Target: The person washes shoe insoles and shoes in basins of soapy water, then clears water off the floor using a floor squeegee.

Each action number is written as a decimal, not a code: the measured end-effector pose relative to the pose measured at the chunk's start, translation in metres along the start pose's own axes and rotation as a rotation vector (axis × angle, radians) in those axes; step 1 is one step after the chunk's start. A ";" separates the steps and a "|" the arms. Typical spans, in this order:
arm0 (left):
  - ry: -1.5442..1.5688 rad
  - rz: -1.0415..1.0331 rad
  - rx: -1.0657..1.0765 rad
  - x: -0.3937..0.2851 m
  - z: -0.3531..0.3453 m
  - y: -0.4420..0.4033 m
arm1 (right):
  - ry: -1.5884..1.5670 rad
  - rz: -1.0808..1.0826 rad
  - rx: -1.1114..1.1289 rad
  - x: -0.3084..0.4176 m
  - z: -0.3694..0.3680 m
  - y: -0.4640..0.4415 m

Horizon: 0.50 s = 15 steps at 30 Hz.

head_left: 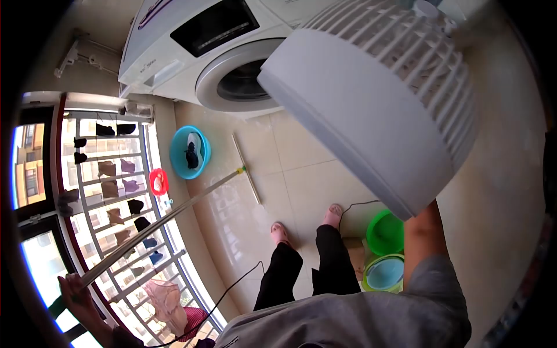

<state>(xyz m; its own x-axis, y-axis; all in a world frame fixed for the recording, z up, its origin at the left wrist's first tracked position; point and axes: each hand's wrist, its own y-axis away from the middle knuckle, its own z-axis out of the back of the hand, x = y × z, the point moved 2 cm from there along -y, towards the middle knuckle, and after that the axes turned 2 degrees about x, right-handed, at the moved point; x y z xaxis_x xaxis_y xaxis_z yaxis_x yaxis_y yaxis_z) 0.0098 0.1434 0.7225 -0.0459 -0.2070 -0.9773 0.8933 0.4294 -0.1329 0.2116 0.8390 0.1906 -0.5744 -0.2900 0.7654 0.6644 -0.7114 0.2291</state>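
At the lower left, my left hand [78, 293] is wrapped around the upper end of a long floor squeegee pole [174, 213]. The pole slants down to a thin crossbar [248, 177] lying on the tiles. A large white electric fan [360, 110] with a ribbed rear grille fills the upper right, raised close to the camera. My right forearm [426, 238] reaches up to its lower edge, and my right hand is hidden behind it. The fan appears to be held there. A dark cord [362, 203] runs over the floor near my right foot toward the fan.
A front-loading washing machine [168, 64] stands ahead. A blue basin [174, 152] with a shoe sits beside the wall, near a red container [158, 181]. Green basins [384, 232] are right of my feet. Another cord [235, 283] trails at left. Laundry [165, 298] hangs by the window bars.
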 end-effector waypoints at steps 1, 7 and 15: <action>-0.060 0.037 0.156 -0.003 0.010 -0.007 | -0.010 -0.028 -0.022 -0.007 0.010 0.006; -0.146 -0.155 0.171 0.007 0.072 -0.033 | -0.044 -0.125 -0.122 -0.029 0.061 0.032; -0.055 -0.006 0.639 -0.051 0.027 -0.035 | -0.092 -0.128 -0.207 -0.026 0.097 0.048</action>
<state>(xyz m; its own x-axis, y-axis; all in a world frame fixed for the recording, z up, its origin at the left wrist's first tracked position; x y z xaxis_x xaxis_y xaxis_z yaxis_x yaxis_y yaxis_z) -0.0074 0.1155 0.7811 -0.0435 -0.2600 -0.9646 0.9841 -0.1774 0.0034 0.3049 0.8742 0.2397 -0.5951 -0.1366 0.7920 0.4718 -0.8571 0.2067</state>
